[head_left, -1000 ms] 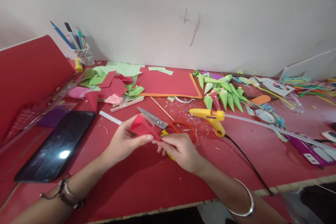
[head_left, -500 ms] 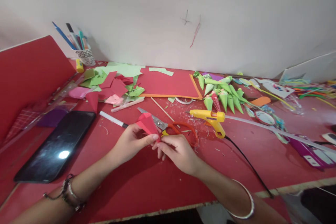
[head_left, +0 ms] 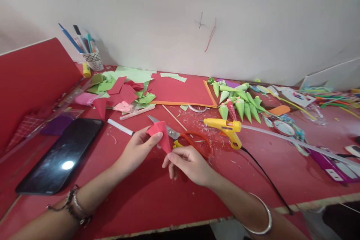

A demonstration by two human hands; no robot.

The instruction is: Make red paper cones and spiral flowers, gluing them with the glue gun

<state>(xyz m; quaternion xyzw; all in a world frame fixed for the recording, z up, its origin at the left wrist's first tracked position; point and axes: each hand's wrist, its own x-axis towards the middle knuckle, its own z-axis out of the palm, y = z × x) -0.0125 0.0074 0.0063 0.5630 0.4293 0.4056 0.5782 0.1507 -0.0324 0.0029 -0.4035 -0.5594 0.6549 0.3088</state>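
Observation:
A red paper cone (head_left: 162, 135) is held between both hands over the red table. My left hand (head_left: 142, 141) is closed on its wide upper part, the thumb lying across the paper. At the bottom, the narrow tip is pinched by the thumb and forefinger of my right hand (head_left: 188, 163). Just behind the cone lie open scissors (head_left: 201, 137) with orange-red handles, partly covered by the hands. A white marker (head_left: 120, 126) sits beside my left hand. To the right of the scissors rests a yellow glue gun (head_left: 226, 127) on its side.
Several green paper cones (head_left: 240, 103) are piled at the back right. Paper scraps (head_left: 120, 90) and red sheets (head_left: 180, 90) lie along the back. A phone (head_left: 60, 155) is at left, a pen cup (head_left: 93, 60) behind it. The glue gun's cord (head_left: 267, 178) runs toward the front edge.
My left thumb has moved up the cone, away from its tip. The cone now stands more plainly in view, and my right hand has stayed at its tip.

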